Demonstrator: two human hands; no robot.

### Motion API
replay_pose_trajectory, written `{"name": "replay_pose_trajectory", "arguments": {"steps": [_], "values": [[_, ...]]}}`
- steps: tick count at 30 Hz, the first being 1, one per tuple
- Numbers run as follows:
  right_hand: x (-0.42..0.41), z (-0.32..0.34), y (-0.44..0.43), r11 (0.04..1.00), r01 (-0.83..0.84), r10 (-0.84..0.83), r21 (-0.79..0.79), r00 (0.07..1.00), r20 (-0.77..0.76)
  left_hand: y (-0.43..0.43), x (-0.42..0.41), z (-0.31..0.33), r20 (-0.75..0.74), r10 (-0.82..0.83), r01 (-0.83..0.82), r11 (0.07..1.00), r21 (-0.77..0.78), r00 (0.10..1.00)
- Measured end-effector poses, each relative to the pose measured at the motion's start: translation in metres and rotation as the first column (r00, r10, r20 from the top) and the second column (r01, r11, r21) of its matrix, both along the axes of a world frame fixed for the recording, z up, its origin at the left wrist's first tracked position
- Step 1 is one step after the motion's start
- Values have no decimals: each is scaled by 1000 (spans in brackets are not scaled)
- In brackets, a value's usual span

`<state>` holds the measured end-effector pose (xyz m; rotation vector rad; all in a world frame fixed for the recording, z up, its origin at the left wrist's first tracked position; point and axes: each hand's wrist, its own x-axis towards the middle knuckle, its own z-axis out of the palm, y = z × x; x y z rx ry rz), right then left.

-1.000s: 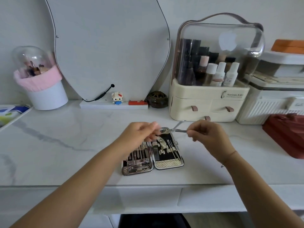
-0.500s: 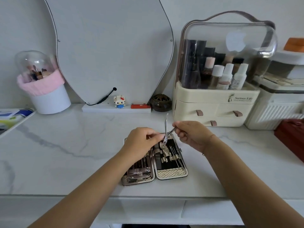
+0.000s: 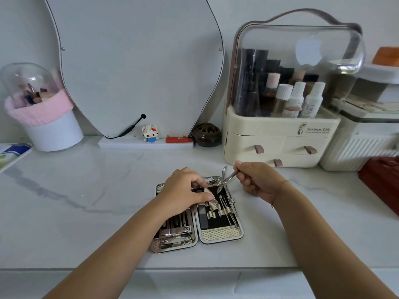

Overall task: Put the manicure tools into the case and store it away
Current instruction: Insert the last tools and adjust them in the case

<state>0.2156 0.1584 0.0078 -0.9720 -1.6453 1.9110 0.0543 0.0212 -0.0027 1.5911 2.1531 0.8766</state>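
— What's under you there?

— A white marble-look counter [image 3: 90, 190] against a pale wall. The open manicure case [image 3: 220, 235] lies flat at lower centre of the frame, both halves face up, near the front edge.

— And your hands?

— My left hand [image 3: 183, 192] rests on the upper part of the case, over the hinge; thumb and fingers are curled down and pinch a patterned strap [image 3: 212, 202] in the right half. My right hand [image 3: 258, 180], just right of the case's top corner, has its fingers pressed together around the handles of a steel nipper [image 3: 224, 180]. Its tip points down into the upper end of the right half; one handle sticks up.

— What's already inside?

— Thin steel tools [image 3: 226, 209] under loops on the right, clippers [image 3: 176, 231] and more tools on the left, partly hidden by my forearm.

— Around it?

— Centre right, a cream cosmetics organiser [image 3: 278, 139] with drawers and a clear lid over bottles. A curved mirror [image 3: 133, 61] at upper centre, a small cat figure [image 3: 150, 133] on its base, a dark round jar [image 3: 206, 134] beside that. At left, a white tub with pink trim [image 3: 46, 124]. A dark red box [image 3: 382, 182] at the right edge
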Motion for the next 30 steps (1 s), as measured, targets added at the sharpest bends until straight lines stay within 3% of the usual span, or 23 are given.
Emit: {"name": "replay_pose_trajectory", "arguments": {"steps": [7, 13, 17, 21, 25, 30], "values": [[-2, -2, -3, 997, 37, -39, 61, 999, 22, -3, 2, -1, 30, -4, 2, 999, 47, 1000], [-5, -7, -5, 987, 117, -120, 109, 993, 15, -10, 2, 2, 258, -69, 21, 982, 185, 964], [-5, -7, -4, 984, 134, -133, 119, 991, -21, -10, 1, 2, 313, -88, 30, 982, 185, 946], [-5, -3, -11, 990, 42, -36, 133, 998, -47, -10, 2, 4, 325, -80, 22, 984, 178, 942], [-12, -4, -20, 975, -49, 34, 217, 997, 72, -11, 3, 5, 330, -73, 16, 984, 175, 941], [-15, 0, -23, 969, -140, 120, 202, 987, 105, -10, 1, 3, 344, -98, 35, 982, 185, 934]]}}
